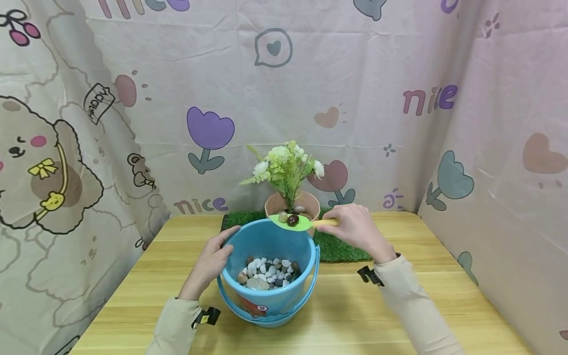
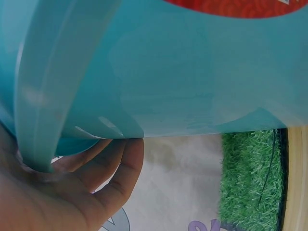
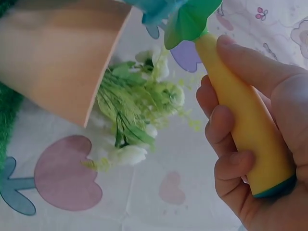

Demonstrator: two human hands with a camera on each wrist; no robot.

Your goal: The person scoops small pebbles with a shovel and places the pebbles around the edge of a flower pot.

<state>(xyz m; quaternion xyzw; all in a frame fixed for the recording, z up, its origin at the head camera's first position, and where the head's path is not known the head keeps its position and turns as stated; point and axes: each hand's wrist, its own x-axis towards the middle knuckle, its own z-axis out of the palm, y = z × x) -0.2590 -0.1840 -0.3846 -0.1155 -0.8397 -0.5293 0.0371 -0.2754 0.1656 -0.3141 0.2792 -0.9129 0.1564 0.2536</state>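
Observation:
My right hand (image 1: 355,227) grips the yellow handle (image 3: 245,115) of a toy trowel, fingers curled round it. The trowel's green blade (image 1: 303,225) is level above the far right rim of a blue bucket (image 1: 284,305). On the blade lie a dark brown pebble (image 1: 293,220) and a pale one (image 1: 283,217). My left hand (image 1: 210,261) holds the bucket's left rim; in the left wrist view its fingers (image 2: 130,163) curve against the bucket wall. Inside the bucket are many white, grey and brown pebbles (image 1: 266,271).
Behind the bucket stands a pinkish flowerpot (image 1: 312,202) with white and green flowers (image 1: 284,165) and a pebble in it. It stands on a green turf mat (image 1: 341,249) on the wooden table (image 1: 355,315). The bucket's carrying handle (image 1: 312,286) hangs down at the front. Printed cloth (image 1: 284,98) encloses the table.

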